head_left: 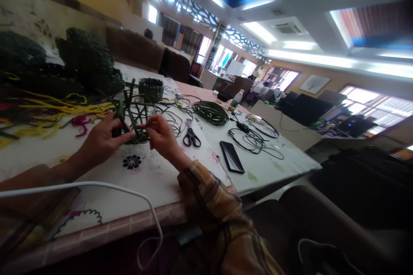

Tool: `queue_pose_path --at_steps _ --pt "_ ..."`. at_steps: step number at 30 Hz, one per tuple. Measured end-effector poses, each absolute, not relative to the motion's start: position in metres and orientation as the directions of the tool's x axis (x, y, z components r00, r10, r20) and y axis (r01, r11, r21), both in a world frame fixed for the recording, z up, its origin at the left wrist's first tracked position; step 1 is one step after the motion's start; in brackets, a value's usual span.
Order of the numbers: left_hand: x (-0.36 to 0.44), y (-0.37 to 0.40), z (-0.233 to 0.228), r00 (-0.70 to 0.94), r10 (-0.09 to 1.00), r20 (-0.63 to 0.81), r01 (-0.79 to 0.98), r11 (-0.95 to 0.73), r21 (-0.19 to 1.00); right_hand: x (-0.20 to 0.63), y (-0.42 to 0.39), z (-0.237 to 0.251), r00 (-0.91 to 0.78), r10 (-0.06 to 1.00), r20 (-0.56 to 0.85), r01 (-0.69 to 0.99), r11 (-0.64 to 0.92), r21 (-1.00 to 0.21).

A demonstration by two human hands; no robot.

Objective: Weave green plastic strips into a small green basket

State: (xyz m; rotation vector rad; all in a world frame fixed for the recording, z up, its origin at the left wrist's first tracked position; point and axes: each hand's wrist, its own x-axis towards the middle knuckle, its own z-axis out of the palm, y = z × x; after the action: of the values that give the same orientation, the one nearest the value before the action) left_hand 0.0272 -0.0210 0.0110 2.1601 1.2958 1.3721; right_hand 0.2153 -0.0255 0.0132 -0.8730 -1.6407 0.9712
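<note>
- Pinching away at a half-woven dark green strip basket [134,118], that's what both hands are on right now; it sits on the white flower-printed bench [151,176] just in front of the person, its loose uprights sticking up at odd angles.
- The left hand [103,137] is closed around the near left side of the weave, thumb pressed against one upright strip.
- The right hand [159,133] has thumb and forefinger nipped shut on a thin dark strand at the basket's edge, other fingers curled in. A plaid orange-and-yellow sleeve [213,206] covers that arm.
- Just right of the right hand lie black-handled scissors [191,137], flat on the bench, blades pointing away from the person.
- A bit further right is a black smartphone [231,157], face up, near the bench edge.
- Behind the work there's a small finished round dark green woven basket [151,89], upright, and beside it a coil of dark green cord [210,112].
- Tangled black cable [254,139] sprawls past the phone.
- On the left, a messy heap of yellow and pink strands [58,111] sits under a pile of dark green woven pieces [87,62].
- A white cable [97,187] loops across the near edge of the bench and hangs off it.
</note>
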Motion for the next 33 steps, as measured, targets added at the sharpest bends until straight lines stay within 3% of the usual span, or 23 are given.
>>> queue_pose_path --at_steps 4,12,23,29,33 --pt "0.03 -0.022 0.008 0.235 0.781 0.578 0.517 -0.604 0.607 0.224 -0.024 0.017 -0.333 0.89 0.311 -0.224 0.246 -0.943" --pt "0.028 -0.019 0.009 0.149 0.87 0.471 0.441 -0.484 0.755 0.217 -0.037 0.028 -0.32 0.886 0.336 -0.429 0.181 -0.885" --pt "0.035 -0.018 0.004 -0.036 0.9 0.435 0.406 -0.384 0.829 0.203 -0.034 0.016 -0.008 0.936 0.352 -0.409 0.318 -0.855" --pt "0.035 -0.02 0.008 -0.119 0.918 0.377 0.364 -0.313 0.877 0.201 -0.043 0.016 -0.067 0.901 0.43 -0.373 0.377 -0.848" --pt "0.036 -0.023 0.016 -0.149 0.905 0.399 0.435 -0.302 0.848 0.204 -0.045 0.014 -0.194 0.837 0.512 -0.248 0.463 -0.851"
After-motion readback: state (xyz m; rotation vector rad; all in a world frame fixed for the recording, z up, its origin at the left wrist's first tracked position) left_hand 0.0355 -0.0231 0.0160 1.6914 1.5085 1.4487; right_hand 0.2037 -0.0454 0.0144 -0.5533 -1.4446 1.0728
